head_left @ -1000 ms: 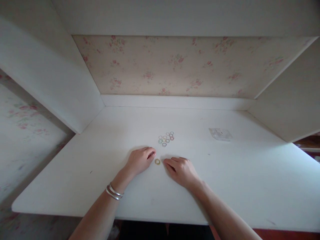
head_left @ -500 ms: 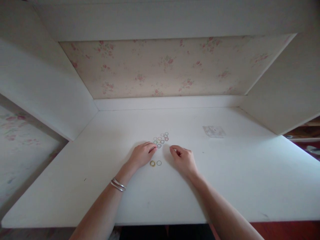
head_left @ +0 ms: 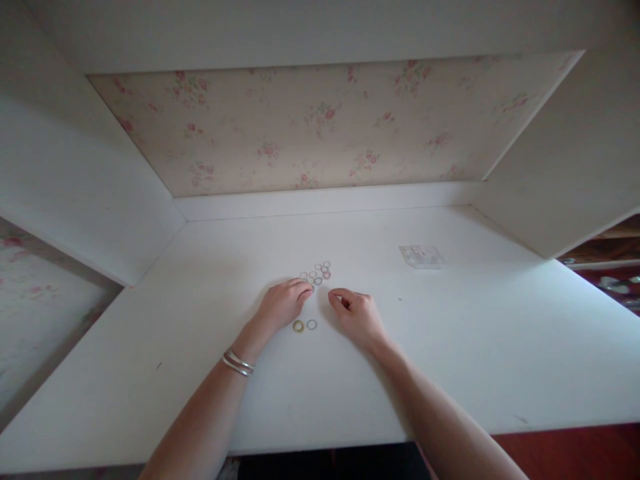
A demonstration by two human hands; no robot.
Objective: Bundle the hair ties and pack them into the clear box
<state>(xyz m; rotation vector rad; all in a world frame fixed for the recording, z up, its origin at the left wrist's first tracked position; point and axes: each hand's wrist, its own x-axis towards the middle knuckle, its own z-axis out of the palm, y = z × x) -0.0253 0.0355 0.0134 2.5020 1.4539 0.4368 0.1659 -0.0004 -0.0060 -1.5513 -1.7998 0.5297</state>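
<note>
Several thin rings [head_left: 319,281] in pale, pink and grey tones lie in a loose cluster on the white desk. My left hand [head_left: 284,305], with silver bangles at its wrist, is closed with thumb and fingers pinched on a grey ring at the near end of the cluster; the fingertips cover most of that ring. To the right of the cluster, my right hand [head_left: 359,319] rests on the desk with thumb and forefinger pressed together; whatever is between them cannot be made out. Closer to me, between my wrists, lie a yellow ring [head_left: 299,326] and a grey-green ring [head_left: 312,325].
A clear plastic packet [head_left: 421,257] lies on the desk [head_left: 450,360] at the back right. White panels border the desk left and right, with a flowered wall [head_left: 320,127] behind. A small dark mark [head_left: 159,365] shows at the left.
My left fingertips have come over the nearest grey ring, which showed uncovered before. The whole view has shifted slightly; my right hand keeps its pinched shape.
</note>
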